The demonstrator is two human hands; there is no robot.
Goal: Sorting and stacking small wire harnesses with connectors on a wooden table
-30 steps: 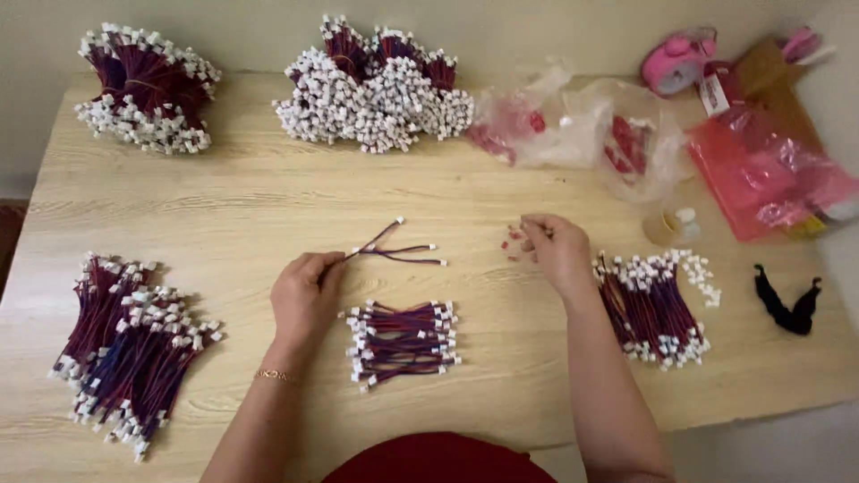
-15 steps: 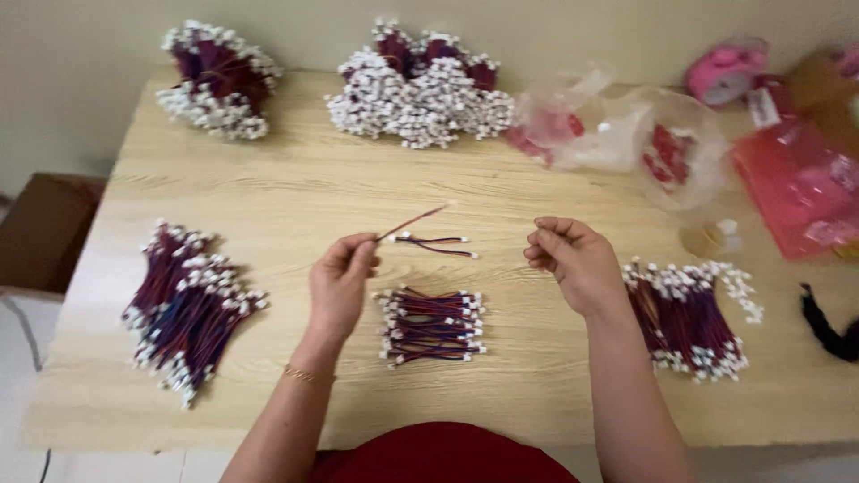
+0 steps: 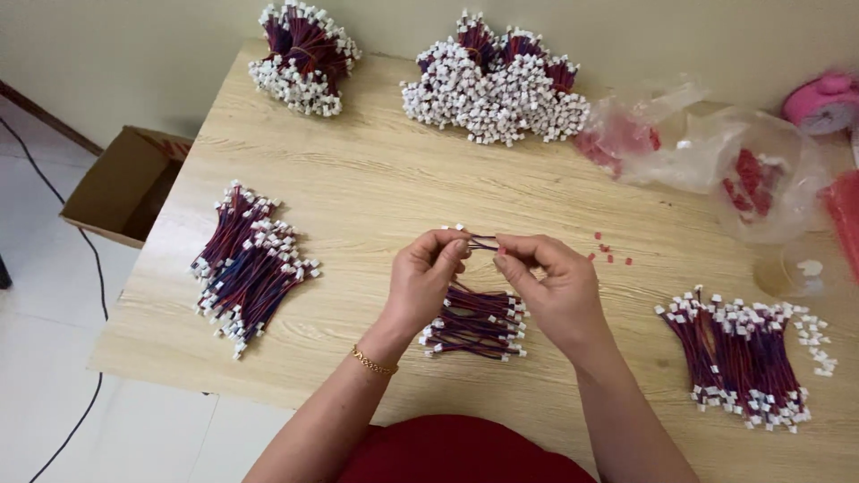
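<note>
My left hand [image 3: 428, 275] and my right hand [image 3: 551, 284] meet above the table's middle. Between their fingertips they pinch a short red-and-blue wire lead with a white connector [image 3: 474, 240]. Just below the hands lies a small pile of the same wire leads [image 3: 479, 324] on the wooden table [image 3: 358, 188]. A gold bracelet sits on my left wrist.
Other piles of wire leads lie at the left [image 3: 246, 266], at the right [image 3: 743, 358], at the far left back [image 3: 302, 55] and the far middle back [image 3: 497, 79]. Clear plastic bags with red parts [image 3: 716, 156] sit at the back right. A cardboard box [image 3: 121, 183] stands on the floor at left.
Both hands have come together; the right hand moved left to grip the wire that the left hand was holding up alone. The camera view has shifted.
</note>
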